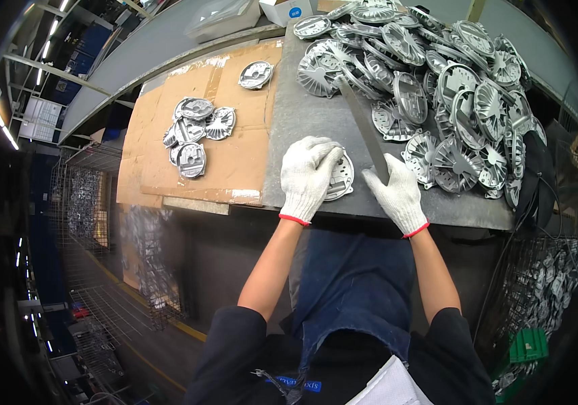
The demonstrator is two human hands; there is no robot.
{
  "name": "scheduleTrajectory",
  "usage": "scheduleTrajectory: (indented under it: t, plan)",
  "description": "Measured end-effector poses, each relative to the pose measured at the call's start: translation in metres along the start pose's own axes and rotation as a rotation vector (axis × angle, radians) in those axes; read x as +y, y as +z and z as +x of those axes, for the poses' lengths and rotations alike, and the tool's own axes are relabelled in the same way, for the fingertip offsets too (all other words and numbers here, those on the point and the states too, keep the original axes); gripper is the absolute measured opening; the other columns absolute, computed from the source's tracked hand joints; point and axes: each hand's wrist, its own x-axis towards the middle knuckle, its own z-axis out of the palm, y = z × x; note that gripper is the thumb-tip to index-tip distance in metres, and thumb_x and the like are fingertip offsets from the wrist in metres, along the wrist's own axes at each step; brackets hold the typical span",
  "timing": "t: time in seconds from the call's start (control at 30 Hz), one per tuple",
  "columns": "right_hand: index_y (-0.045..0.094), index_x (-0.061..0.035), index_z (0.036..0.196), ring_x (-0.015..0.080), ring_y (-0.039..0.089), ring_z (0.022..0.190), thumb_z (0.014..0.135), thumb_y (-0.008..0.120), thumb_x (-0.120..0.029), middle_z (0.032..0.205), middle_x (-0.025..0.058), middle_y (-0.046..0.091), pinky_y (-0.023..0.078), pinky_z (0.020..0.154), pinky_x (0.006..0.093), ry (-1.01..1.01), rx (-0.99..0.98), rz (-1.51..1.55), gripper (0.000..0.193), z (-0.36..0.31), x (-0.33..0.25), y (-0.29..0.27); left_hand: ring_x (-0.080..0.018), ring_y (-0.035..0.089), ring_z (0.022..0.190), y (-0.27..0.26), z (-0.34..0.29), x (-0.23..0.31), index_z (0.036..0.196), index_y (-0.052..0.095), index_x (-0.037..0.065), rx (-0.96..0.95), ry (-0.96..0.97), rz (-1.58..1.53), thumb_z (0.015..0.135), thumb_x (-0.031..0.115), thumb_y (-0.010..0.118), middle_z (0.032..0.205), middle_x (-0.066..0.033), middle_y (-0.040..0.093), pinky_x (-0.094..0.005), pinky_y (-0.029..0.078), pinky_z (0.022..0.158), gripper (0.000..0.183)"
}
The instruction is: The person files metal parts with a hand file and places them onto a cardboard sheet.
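My left hand (311, 170), in a white knit glove with a red cuff, is closed over the left side of a round silver metal casting (341, 177) at the near edge of the grey bench top. Part of that casting is hidden under the glove. To its right, my right hand (397, 191), gloved the same way, grips the lower end of a long flat file (364, 129). The file slants up and to the left, its far tip close to the heap of castings (451, 101). Between the file and the held casting a small gap shows.
Several finished-looking round castings (191, 128) lie on a cardboard sheet (235, 155) at the left, one casting (256, 75) apart. Behind stand a clear plastic bin (221, 20) and a white box (287, 11). Wire cages (86, 202) and a green crate (528, 345) are below the bench.
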Motion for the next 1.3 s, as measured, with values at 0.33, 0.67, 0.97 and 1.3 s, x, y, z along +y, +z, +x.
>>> scheduleTrajectory:
  t: [0.33, 0.67, 0.97, 1.3]
  plan:
    - [0.073, -0.0012, 0.106, 0.0355, 0.073, 0.085, 0.100, 0.082, -0.031, 0.092, 0.0171, 0.075, 0.056, 0.079, 0.0462, -0.007, -0.007, 0.013, 0.032, 0.000, -0.005, -0.006, -0.0307, 0.077, 0.112, 0.000, 0.003, 0.002, 0.106, 0.089, 0.009, 0.012, 0.089, 0.077, 0.101, 0.026, 0.079, 0.112, -0.0089, 0.085, -0.0412, 0.058, 0.101, 0.021]
    - [0.066, -0.0007, 0.128, 0.0467, 0.075, 0.099, 0.111, 0.072, -0.043, 0.107, 0.0268, 0.077, 0.057, 0.088, 0.0514, 0.035, -0.113, 0.002, 0.046, -0.006, -0.071, -0.060, -0.0306, 0.076, 0.102, 0.005, -0.002, -0.010, 0.100, 0.089, 0.012, 0.106, 0.295, 0.114, 0.091, 0.022, 0.087, 0.100, -0.0067, 0.082, -0.0426, 0.061, 0.091, 0.014]
    - [0.064, -0.0052, 0.120, 0.0487, 0.077, 0.088, 0.117, 0.057, -0.052, 0.089, 0.0281, 0.077, 0.058, 0.074, 0.0586, 0.099, -0.396, -0.460, 0.048, -0.028, -0.074, -0.050, -0.0319, 0.075, 0.108, 0.006, -0.004, -0.019, 0.103, 0.089, 0.012, 0.039, 0.270, 0.200, 0.091, 0.023, 0.086, 0.105, -0.0070, 0.082, -0.0439, 0.060, 0.095, 0.017]
    - [0.068, -0.0008, 0.119, 0.0402, 0.074, 0.086, 0.106, 0.076, -0.049, 0.096, 0.0181, 0.078, 0.059, 0.082, 0.0466, 0.124, -0.060, 0.036, 0.051, 0.005, -0.067, -0.049, -0.0304, 0.075, 0.116, -0.003, -0.008, -0.010, 0.112, 0.090, 0.011, 0.007, 0.193, 0.021, 0.095, 0.024, 0.085, 0.114, -0.0069, 0.084, -0.0413, 0.060, 0.103, 0.021]
